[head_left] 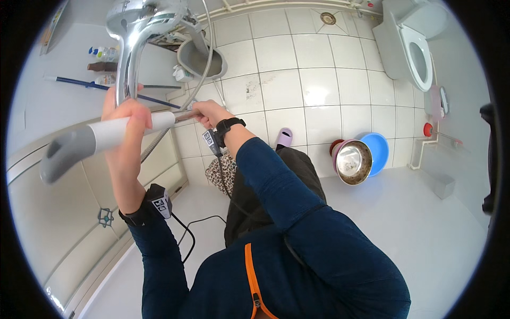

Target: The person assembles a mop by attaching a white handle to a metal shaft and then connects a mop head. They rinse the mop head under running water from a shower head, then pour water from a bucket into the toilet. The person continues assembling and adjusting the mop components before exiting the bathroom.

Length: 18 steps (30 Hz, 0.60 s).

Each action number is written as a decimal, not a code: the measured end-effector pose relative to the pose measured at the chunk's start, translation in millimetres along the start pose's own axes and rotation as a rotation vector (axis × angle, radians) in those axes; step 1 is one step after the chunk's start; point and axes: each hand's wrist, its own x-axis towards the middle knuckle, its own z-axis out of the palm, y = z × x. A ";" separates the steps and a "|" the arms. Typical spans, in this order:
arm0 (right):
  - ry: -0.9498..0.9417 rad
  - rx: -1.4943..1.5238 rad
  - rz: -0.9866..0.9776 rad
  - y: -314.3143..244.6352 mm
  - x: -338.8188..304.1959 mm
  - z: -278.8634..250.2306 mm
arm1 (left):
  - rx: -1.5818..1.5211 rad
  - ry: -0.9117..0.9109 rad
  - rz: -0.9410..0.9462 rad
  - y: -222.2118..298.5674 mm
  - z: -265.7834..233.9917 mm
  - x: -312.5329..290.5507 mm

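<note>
A long handle (pixel 110 134), white with a thick grey end and a thin metal shaft, slants across in front of me on the left. My left hand (pixel 126 114) wraps around its white part, just under the curved chrome tap (pixel 127 69). On the metal shaft, farther right, my right hand (pixel 210 113) closes its fingers. What sits at the shaft's far end is hidden behind that hand. A grey bucket (pixel 222 66) stands on the floor beyond my hands, and a shower hose (pixel 208 53) hangs beside it.
Bottles (pixel 103 66) and a blue rod (pixel 143 99) lie on the left counter. A metal-coloured basin (pixel 353 162) overlaps a blue basin (pixel 377 154) on the tiled floor, right of my slippered foot (pixel 285 137). A toilet (pixel 417 56) stands far right; a floor drain (pixel 328 19) lies at the back.
</note>
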 end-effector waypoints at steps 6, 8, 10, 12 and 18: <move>0.045 0.067 -0.064 -18.2 -64.3 -44.4 | -0.102 -0.067 0.049 37.5 24.3 23.8; 0.076 0.075 -0.083 -32.0 -73.1 -51.1 | -0.109 -0.079 0.031 44.7 25.6 32.3; 0.129 0.068 -0.103 -36.2 -89.8 -64.5 | -0.096 -0.108 0.084 54.3 30.1 33.0; 0.159 0.047 -0.113 -39.4 -104.1 -77.5 | -0.162 -0.153 0.052 62.0 33.5 29.4; 0.299 0.020 -0.207 -51.1 -113.2 -85.5 | -0.176 -0.179 0.037 52.0 26.1 13.4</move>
